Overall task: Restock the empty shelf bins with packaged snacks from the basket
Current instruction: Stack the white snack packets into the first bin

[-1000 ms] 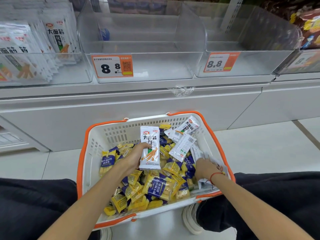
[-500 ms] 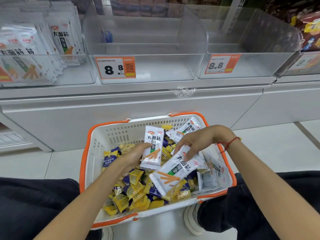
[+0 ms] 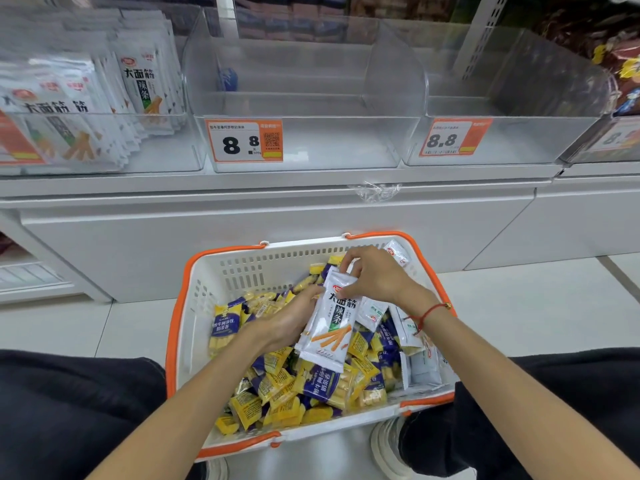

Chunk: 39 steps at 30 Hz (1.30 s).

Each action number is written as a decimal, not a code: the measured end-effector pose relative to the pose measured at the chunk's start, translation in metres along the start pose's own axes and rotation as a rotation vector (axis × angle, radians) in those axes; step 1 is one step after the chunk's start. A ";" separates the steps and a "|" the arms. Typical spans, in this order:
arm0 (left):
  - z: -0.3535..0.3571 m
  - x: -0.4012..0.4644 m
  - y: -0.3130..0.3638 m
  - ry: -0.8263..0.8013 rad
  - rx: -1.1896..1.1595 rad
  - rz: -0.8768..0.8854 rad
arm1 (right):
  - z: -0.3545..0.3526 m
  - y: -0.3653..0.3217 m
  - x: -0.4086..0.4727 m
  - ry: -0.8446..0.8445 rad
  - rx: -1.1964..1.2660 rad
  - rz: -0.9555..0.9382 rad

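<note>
A white basket with an orange rim (image 3: pixel 221 271) sits on the floor between my knees, full of yellow-and-purple snack packs (image 3: pixel 322 382) and white packets (image 3: pixel 415 362). Over it, my left hand (image 3: pixel 291 317) grips white spicy-strip packets (image 3: pixel 329 327) from the left. The fingers of my right hand (image 3: pixel 374 275) pinch the top of the front packet. Two clear shelf bins stand empty above: the middle bin (image 3: pixel 311 147) and the right bin (image 3: pixel 502 140).
The left bin (image 3: pixel 104 133) holds several of the same white packets. A dark snack bag (image 3: pixel 620 64) sits at far right. White shelf base (image 3: pixel 277 216) faces the basket. My dark trouser legs flank it on the tiled floor (image 3: pixel 519 306).
My right hand lifted a white packet out of the basket's right side and brought it against the packet in my left hand. The two hands now meet on the packets.
</note>
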<state>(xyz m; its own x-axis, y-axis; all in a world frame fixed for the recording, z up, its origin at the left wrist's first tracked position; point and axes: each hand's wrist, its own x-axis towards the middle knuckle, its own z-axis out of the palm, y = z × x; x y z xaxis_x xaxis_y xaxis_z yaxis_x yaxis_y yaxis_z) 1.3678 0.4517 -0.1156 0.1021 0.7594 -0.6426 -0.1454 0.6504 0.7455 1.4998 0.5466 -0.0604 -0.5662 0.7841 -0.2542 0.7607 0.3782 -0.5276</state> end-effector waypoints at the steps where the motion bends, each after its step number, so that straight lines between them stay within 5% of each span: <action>1: -0.001 -0.002 0.001 0.015 -0.022 0.023 | 0.003 -0.004 0.002 0.043 0.009 -0.005; 8: -0.025 -0.021 0.016 0.111 -0.064 0.145 | 0.017 -0.040 0.016 0.287 0.214 -0.051; 16: -0.080 -0.074 0.069 0.437 -0.263 0.461 | -0.001 -0.121 0.021 -0.107 0.420 -0.060; 22: -0.111 -0.112 0.118 0.583 -0.282 0.643 | -0.016 -0.199 0.033 -0.091 0.498 -0.260; 31: -0.186 -0.148 0.191 0.635 -0.037 0.722 | -0.047 -0.284 0.076 0.082 0.405 -0.387; 39: -0.243 -0.174 0.240 0.720 0.541 0.719 | -0.047 -0.314 0.129 0.267 0.162 -0.453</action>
<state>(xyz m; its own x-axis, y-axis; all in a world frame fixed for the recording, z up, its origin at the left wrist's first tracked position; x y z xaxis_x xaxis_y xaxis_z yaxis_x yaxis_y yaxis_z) 1.0758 0.4711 0.1318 -0.4444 0.8850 0.1390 0.5163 0.1262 0.8471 1.2032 0.5528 0.1106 -0.7091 0.6661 0.2311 0.3891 0.6430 -0.6596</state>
